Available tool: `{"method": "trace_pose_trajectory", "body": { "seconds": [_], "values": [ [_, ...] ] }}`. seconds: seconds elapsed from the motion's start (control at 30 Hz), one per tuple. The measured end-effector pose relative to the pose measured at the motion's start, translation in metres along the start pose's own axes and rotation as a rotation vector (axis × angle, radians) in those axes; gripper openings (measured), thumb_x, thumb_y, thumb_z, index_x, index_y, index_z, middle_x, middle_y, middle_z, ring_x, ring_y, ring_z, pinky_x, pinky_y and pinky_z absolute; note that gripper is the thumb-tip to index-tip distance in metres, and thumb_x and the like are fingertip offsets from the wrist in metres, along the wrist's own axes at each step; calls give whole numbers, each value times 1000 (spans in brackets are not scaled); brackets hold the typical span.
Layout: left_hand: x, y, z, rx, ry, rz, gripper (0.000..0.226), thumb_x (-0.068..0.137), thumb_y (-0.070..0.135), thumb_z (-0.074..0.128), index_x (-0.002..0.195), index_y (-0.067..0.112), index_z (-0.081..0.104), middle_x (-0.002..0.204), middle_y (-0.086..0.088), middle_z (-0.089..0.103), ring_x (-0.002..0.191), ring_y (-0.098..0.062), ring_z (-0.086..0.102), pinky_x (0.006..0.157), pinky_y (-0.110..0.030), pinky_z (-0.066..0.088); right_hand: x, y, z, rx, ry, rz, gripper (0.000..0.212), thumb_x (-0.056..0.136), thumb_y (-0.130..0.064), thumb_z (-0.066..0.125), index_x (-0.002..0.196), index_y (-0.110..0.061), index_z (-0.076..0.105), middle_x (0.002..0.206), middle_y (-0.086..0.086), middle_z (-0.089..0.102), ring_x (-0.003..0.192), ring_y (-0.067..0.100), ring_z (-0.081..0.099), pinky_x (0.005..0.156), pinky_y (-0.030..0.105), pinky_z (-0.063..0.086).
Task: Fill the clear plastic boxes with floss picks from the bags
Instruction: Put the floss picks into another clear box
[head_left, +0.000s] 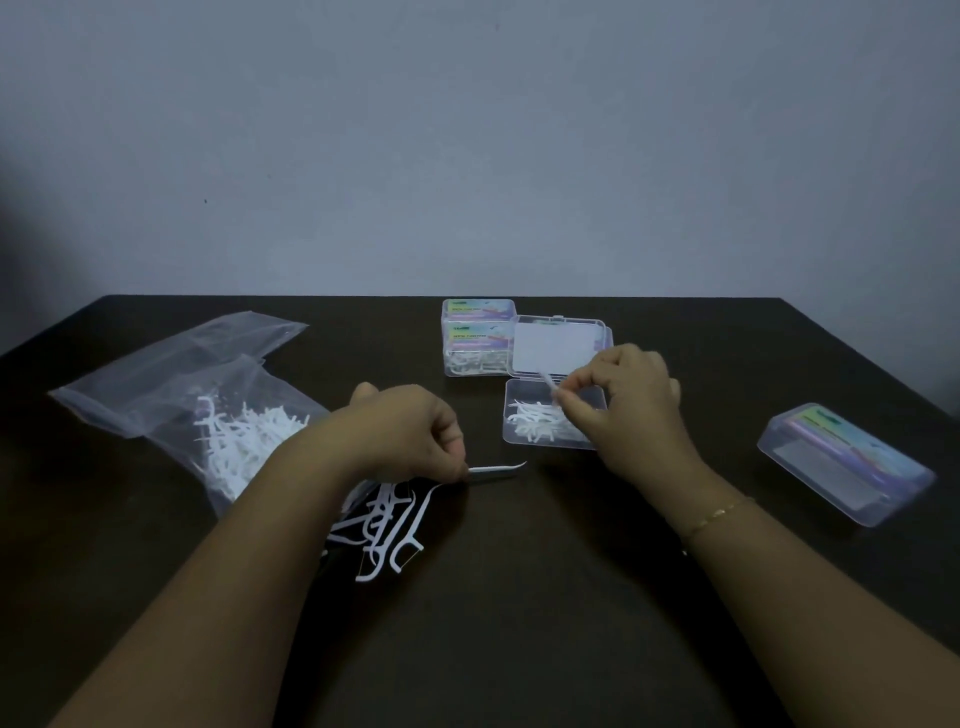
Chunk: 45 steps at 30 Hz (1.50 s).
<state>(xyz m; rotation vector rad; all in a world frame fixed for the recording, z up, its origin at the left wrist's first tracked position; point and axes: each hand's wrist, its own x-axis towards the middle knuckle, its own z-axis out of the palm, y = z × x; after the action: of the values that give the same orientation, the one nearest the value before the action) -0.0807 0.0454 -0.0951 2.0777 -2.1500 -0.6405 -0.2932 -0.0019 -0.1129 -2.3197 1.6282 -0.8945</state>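
An open clear plastic box (519, 439) sits mid-table with several white floss picks lying in it, its lid (556, 345) standing up behind. My right hand (631, 400) hovers over this box and pinches one floss pick (548, 382) above it. My left hand (410, 434) pinches the handle end of another floss pick (496, 470) that lies low over the table. A loose heap of floss picks (389, 530) lies just under my left wrist. A clear plastic bag (208, 410) holding many picks lies at the left.
Two stacked closed boxes (475, 338) with coloured labels stand behind the open box. Another closed box (844, 462) lies at the right, tilted. The dark table's (571, 597) far edge meets a plain wall.
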Motion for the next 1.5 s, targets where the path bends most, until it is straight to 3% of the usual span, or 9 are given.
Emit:
{"method": "trace_pose_trajectory", "body": {
  "seconds": [0.17, 0.23, 0.43, 0.6, 0.77, 1.0, 1.13, 1.3, 1.5],
  "values": [
    [-5, 4, -4, -61, 128, 41, 9, 83, 37, 68, 80, 29, 66, 83, 16, 66, 92, 1, 53, 93, -30, 17, -1, 9, -3, 105, -79, 154, 37, 84, -45, 63, 116, -25, 64, 125, -3, 50, 117, 16, 43, 101, 40, 39],
    [-7, 8, -5, -100, 251, 65, 10, 84, 36, 68, 77, 29, 64, 82, 15, 66, 90, 1, 55, 93, -28, 17, -3, 8, -4, 151, -167, 168, 43, 84, -44, 65, 121, -22, 61, 125, -2, 50, 113, 16, 49, 99, 44, 45],
    [3, 22, 5, -75, 543, 114, 9, 88, 43, 62, 82, 37, 59, 90, 15, 65, 93, -4, 54, 90, -26, 18, -9, -2, -2, 165, -263, 97, 44, 87, -40, 63, 126, -21, 57, 131, -3, 45, 113, 10, 47, 93, 26, 42],
    [13, 33, 14, 122, 519, 165, 24, 94, 42, 52, 111, 36, 67, 111, 12, 67, 103, -7, 53, 89, -32, 24, -13, -6, -2, 177, -283, 67, 46, 87, -43, 61, 127, -22, 54, 130, -5, 44, 112, 8, 46, 93, 26, 43],
    [6, 19, 8, 189, 450, 178, 30, 93, 50, 45, 105, 37, 70, 118, 18, 55, 111, -5, 43, 89, -32, 20, -14, -6, -4, 131, -248, 46, 43, 87, -46, 59, 126, -27, 55, 133, -5, 44, 121, 12, 42, 104, 42, 41],
    [9, 16, 11, 276, 317, 224, 38, 97, 48, 35, 103, 38, 71, 131, 21, 48, 120, -5, 31, 87, -32, 16, -15, -7, -5, 44, -275, -5, 41, 89, -49, 54, 126, -30, 57, 136, -8, 41, 125, 11, 32, 105, 39, 32],
    [6, 21, 13, 281, 286, 245, 37, 99, 43, 32, 122, 40, 61, 131, 23, 50, 116, -5, 30, 89, -33, 19, -16, -5, -4, -54, -338, -36, 44, 90, -54, 47, 130, -36, 52, 144, -10, 32, 132, 13, 22, 102, 38, 24],
    [2, 27, 14, 231, 255, 225, 40, 99, 39, 37, 138, 47, 39, 104, 9, 42, 105, -5, 31, 93, -33, 21, -19, -6, -5, -209, -451, -93, 49, 92, -58, 40, 139, -45, 36, 152, -9, 14, 138, 18, 7, 106, 40, 16],
    [2, 24, 14, 130, 304, 217, 47, 95, 38, 47, 140, 45, 35, 118, 8, 47, 110, -8, 32, 90, -31, 19, -20, -5, -5, -238, -459, -116, 59, 89, -61, 41, 143, -50, 18, 153, -7, 8, 139, 20, 4, 107, 43, 15]
  ]
}}
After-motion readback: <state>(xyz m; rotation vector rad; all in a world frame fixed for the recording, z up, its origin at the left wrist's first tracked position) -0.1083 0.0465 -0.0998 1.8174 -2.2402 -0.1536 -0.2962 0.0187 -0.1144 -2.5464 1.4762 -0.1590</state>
